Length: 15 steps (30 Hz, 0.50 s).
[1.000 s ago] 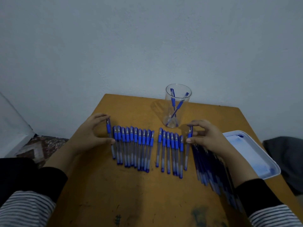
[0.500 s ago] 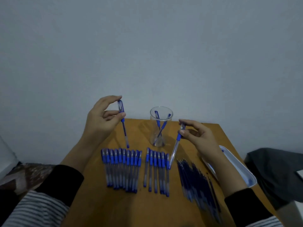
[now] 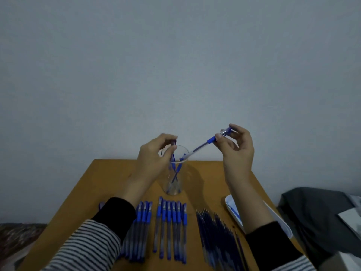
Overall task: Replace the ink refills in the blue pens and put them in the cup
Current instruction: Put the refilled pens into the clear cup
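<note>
Cup (image 3: 180, 180) holds pens (image 3: 174, 174); left hand (image 3: 154, 159), right hand (image 3: 236, 151) each pinch pen (image 3: 199, 147) at rim.

Your left forearm (image 3: 115, 216) is covering much of the pen row (image 3: 143, 222) at seven o'clock. The pen (image 3: 173, 155) in your left grip (image 3: 154, 159) is blurring into those inside the cup (image 3: 173, 186). At five o'clock the refills (image 3: 214, 235) are smearing off the bottom edge, and your right forearm (image 3: 248, 202) is masking the tray's (image 3: 229, 202) middle.

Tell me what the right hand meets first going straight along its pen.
Probably the cup rim: the pen in the right hand points down at it, tip nearly there; depth is unclear.
</note>
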{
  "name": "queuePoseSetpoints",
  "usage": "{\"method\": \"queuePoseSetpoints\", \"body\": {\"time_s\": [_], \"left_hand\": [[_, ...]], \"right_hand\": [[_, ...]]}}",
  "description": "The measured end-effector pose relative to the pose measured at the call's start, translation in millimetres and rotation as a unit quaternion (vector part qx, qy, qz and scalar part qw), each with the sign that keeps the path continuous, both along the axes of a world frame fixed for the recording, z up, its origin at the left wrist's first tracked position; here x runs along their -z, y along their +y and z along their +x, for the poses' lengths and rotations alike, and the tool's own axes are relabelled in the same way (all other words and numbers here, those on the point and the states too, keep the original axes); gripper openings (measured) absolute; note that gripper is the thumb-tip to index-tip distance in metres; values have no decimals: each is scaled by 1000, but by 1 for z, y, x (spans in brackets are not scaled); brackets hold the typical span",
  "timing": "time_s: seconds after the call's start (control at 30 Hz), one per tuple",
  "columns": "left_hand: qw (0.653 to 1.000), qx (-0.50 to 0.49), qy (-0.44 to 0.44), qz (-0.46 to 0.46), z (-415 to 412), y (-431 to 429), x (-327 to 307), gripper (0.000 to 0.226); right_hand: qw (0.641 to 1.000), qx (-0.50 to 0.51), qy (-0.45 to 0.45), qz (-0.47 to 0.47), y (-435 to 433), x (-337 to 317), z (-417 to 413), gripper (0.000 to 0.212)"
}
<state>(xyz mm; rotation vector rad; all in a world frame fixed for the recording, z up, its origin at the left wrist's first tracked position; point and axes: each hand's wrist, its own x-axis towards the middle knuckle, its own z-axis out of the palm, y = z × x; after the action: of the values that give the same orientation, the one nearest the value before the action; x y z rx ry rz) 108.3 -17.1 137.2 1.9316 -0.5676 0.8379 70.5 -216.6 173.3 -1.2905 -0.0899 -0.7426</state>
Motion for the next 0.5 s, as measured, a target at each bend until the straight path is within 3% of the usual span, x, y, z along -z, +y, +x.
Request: {"method": "queuePoseSetpoints", "body": {"time_s": [0.07,0.2,0.5], "left_hand": [[997,-36,2,69,5,5,23,12],[986,-35,11,165,-1,10,46,35],[991,-29,75,106,-21,28,54,46]], "right_hand": [[1000,12,-2,-14,7,-1,7,32],[993,18,-17,-115,29,6,20,28],[916,54,-30,-395,53,40,37,18]]}}
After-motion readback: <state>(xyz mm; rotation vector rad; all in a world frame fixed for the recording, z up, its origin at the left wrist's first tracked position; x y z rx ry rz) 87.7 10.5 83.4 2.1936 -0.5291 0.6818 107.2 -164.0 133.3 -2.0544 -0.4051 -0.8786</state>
